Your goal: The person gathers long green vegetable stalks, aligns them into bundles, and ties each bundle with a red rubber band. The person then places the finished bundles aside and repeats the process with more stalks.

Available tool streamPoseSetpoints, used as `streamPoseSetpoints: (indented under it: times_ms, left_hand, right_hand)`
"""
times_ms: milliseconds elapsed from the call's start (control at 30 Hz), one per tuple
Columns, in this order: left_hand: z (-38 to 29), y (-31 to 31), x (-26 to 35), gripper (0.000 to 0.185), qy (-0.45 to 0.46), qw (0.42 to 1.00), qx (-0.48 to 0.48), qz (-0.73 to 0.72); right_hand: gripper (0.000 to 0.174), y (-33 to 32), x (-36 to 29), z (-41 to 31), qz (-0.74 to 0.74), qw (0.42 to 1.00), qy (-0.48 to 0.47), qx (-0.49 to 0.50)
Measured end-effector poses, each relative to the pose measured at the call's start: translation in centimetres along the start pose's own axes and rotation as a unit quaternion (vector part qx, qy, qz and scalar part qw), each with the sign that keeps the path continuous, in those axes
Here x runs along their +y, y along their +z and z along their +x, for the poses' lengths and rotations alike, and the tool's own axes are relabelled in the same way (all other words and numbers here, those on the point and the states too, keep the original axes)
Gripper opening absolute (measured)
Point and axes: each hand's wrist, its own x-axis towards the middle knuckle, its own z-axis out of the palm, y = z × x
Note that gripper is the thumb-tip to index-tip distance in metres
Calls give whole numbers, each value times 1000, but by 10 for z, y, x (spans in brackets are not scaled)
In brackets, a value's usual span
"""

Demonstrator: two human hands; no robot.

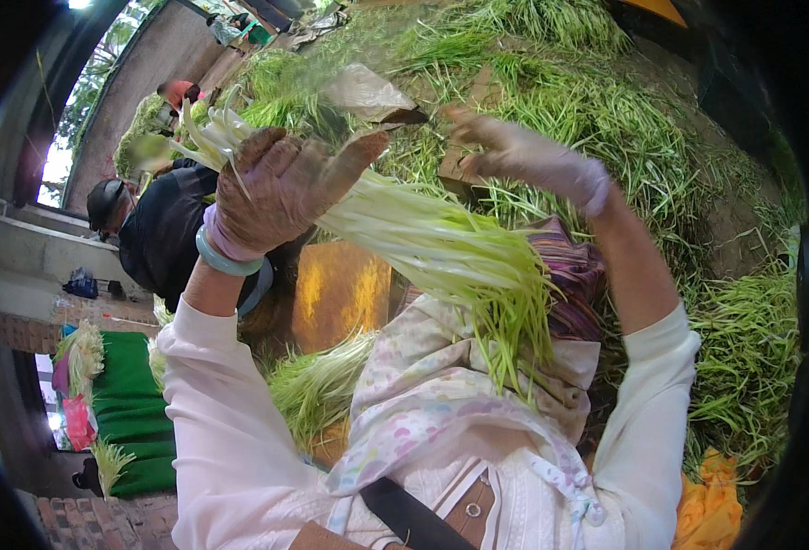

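Note:
My left hand (pixel 273 189), in a soiled thin purple glove with a pale green bangle at the wrist, is closed around a thick bunch of chive-like greens (pixel 438 240). The white stalk ends stick out beyond my fingers to the upper left. The pale green leaves trail down to the right across my lap, over a floral apron (pixel 418 412) and a striped purple cloth (pixel 569 275). My right hand (pixel 521 151), also gloved and blurred, is raised apart from the bunch with its fingers spread. Nothing shows in it.
Loose green leaves (pixel 597 130) lie heaped on the ground ahead and to the right. Another bunch (pixel 322 385) lies left of my lap, near a rusty yellow board (pixel 342 295). A person in dark clothes (pixel 163 234) bends close at the left. Bunches stand along a green cloth (pixel 133 412).

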Motion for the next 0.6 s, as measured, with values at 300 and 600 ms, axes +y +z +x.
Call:
streamPoseSetpoints:
  times_ms: [300, 600]
  left_hand:
    - [9, 11, 6, 54, -174, 977, 123, -15]
    - [32, 36, 60, 87, -289, 639, 100, -706]
  right_hand:
    - [59, 65, -110, -6, 219, 968, 19, -121]
    - [30, 2, -115, -53, -445, 888, 113, 24]
